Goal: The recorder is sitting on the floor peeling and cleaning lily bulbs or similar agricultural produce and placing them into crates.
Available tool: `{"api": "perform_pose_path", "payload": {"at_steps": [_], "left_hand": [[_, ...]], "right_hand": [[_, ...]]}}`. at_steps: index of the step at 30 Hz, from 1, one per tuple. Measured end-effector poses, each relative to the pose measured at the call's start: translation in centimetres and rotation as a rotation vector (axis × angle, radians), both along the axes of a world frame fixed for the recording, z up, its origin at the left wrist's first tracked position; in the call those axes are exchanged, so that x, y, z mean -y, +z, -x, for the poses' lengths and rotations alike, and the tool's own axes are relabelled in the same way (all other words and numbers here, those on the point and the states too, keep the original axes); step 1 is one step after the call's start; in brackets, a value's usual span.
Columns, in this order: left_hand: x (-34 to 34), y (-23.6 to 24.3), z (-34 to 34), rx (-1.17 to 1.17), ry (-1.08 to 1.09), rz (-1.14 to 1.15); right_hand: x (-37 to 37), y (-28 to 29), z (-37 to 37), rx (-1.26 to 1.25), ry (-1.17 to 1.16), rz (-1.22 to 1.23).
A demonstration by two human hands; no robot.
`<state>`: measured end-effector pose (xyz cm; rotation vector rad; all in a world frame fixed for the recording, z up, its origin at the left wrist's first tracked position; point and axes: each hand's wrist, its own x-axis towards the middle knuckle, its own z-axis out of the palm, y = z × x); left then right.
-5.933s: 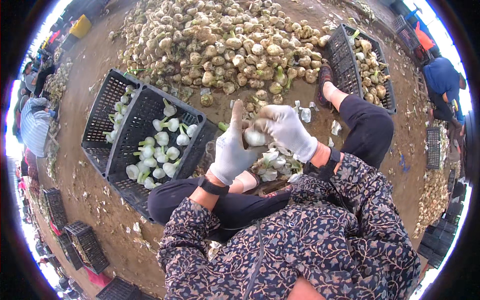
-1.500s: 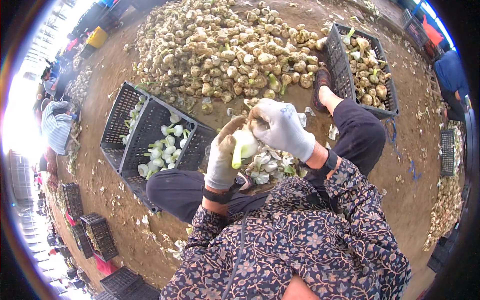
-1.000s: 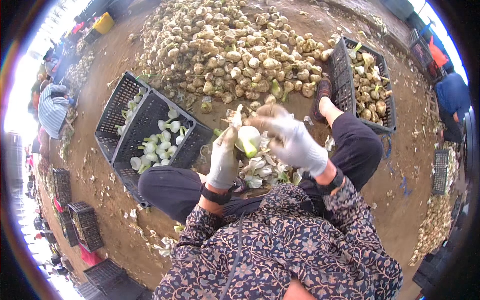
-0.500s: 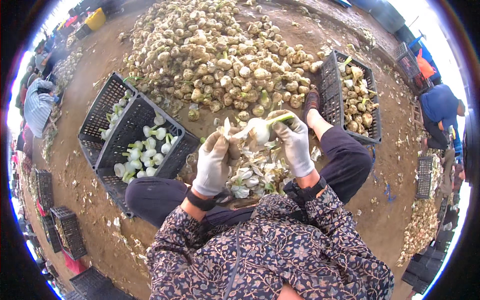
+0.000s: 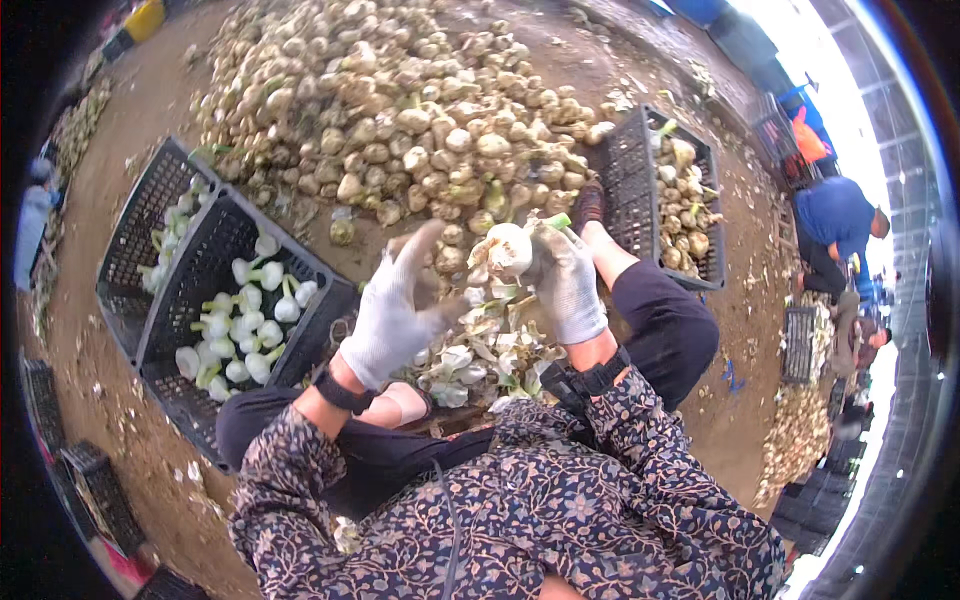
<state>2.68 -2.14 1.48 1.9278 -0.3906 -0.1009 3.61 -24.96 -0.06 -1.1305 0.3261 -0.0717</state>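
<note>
Between the gloved fingers of my right hand (image 5: 568, 290) is a garlic bulb (image 5: 508, 248), its brownish, ragged root side showing and a short green-tipped stem above the hand. My left hand (image 5: 390, 320), gloved in white too, is apart from the bulb to its left. Its thumb and fingers are spread and somewhat blurred, with nothing seen in them. Beneath both hands lies a heap of loose garlic skins (image 5: 455, 365). Left of my left hand, a black mesh crate (image 5: 222, 232) contains clean white bulbs with trimmed green stems.
Beyond my hands spreads a large pile of unpeeled garlic (image 5: 400, 130). A second black crate (image 5: 140, 215) with white bulbs adjoins the left one. At right, beside my foot, stands a crate (image 5: 625, 190) of dirty bulbs. A person in blue (image 5: 845, 220) bends at far right.
My left hand has let go near the bulb, moved left and spread its fingers. In my right hand, the bulb has turned to show its root side. The whole view has shifted.
</note>
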Motion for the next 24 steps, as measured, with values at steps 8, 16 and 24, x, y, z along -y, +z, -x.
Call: {"api": "perform_pose_path", "payload": {"at_steps": [8, 16, 24], "left_hand": [[-1.2, -1.5, -1.4, 0.224, -0.004, 0.158], [-1.6, -2.7, 3.9, -0.019, -0.842, -0.51], [-1.7, -3.6, 3.5, -0.122, -0.873, -0.482]], "right_hand": [[-5.2, -3.0, -0.9, -0.081, 0.172, 0.101], [-10.4, -2.5, -6.9, -0.237, 0.214, -0.109], [-9.2, -4.7, -15.0, 0.0, 0.336, 0.466]]}}
